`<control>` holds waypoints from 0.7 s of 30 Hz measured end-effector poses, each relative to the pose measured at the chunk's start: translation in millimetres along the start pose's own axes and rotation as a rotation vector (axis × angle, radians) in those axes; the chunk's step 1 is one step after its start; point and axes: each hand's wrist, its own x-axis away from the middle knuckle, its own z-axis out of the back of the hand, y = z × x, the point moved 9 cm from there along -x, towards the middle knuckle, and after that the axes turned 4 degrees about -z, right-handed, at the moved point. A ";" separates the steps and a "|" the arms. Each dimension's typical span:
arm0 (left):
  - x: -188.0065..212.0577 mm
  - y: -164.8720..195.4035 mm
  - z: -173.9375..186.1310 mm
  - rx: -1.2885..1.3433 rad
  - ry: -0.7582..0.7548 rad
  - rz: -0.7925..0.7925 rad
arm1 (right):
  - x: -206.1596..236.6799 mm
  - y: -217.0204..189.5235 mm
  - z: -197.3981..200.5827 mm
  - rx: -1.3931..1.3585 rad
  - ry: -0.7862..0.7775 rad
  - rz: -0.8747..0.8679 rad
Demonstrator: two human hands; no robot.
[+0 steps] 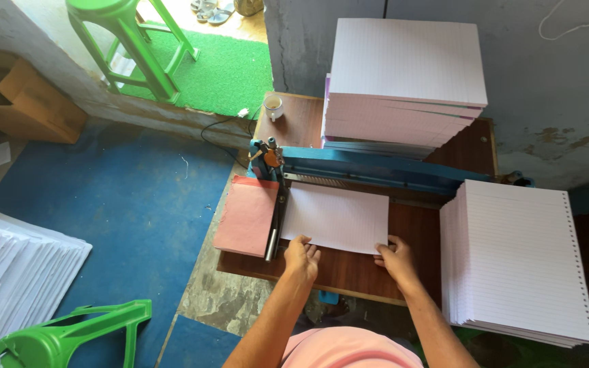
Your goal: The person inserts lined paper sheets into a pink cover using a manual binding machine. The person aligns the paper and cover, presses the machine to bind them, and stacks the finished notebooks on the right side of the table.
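Observation:
A thin stack of white ruled sheets [335, 217] lies flat on the brown wooden table [349, 269], its far edge pushed under the blue punching machine [376, 170]. My left hand [301, 257] grips the near left corner of the sheets. My right hand [395, 257] holds the near right corner. Both thumbs rest on top of the paper. A black lever handle [274, 228] of the machine runs along the left edge of the sheets.
A pink pad [245, 215] lies left of the machine. A tall stack of ruled paper [403, 78] stands behind it, a punched stack [519, 262] at the right. A white cup [273, 107] sits at the back. Green stools [131, 41] [63, 337], cardboard box [28, 102], more paper [15, 272] are on the floor.

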 end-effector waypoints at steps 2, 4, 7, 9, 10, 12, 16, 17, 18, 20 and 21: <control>0.2 -0.9 -1.1 -0.013 -0.005 0.007 | -1.7 -1.8 -2.4 0.147 -0.003 0.016; 2.4 0.3 0.9 -0.004 0.002 0.021 | -1.3 -3.2 -3.9 0.275 -0.004 0.045; 4.1 1.6 2.6 0.030 0.011 0.042 | 3.1 -7.4 -1.4 0.413 0.034 0.129; 4.9 2.3 1.9 0.038 -0.007 0.042 | 7.4 -13.6 2.2 0.478 0.108 0.215; 5.0 2.5 1.8 0.027 -0.016 0.041 | 8.4 -12.9 3.0 0.487 0.128 0.214; 6.0 2.9 3.8 0.004 -0.033 0.039 | 11.7 -10.6 4.0 0.506 0.168 0.210; 4.5 3.2 5.2 0.001 -0.046 0.053 | 14.7 -8.5 3.1 0.445 0.172 0.226; 4.1 3.4 5.2 -0.002 -0.052 0.054 | 14.3 -7.3 3.3 0.433 0.164 0.218; 4.1 2.1 5.3 -0.005 -0.057 0.059 | 14.5 -5.2 5.0 0.423 0.157 0.207; 3.4 1.1 5.7 -0.014 -0.056 0.059 | 15.8 -7.2 6.7 0.395 0.162 0.247; 3.0 1.4 6.2 -0.018 -0.055 0.056 | 16.2 -8.5 6.3 0.379 0.161 0.269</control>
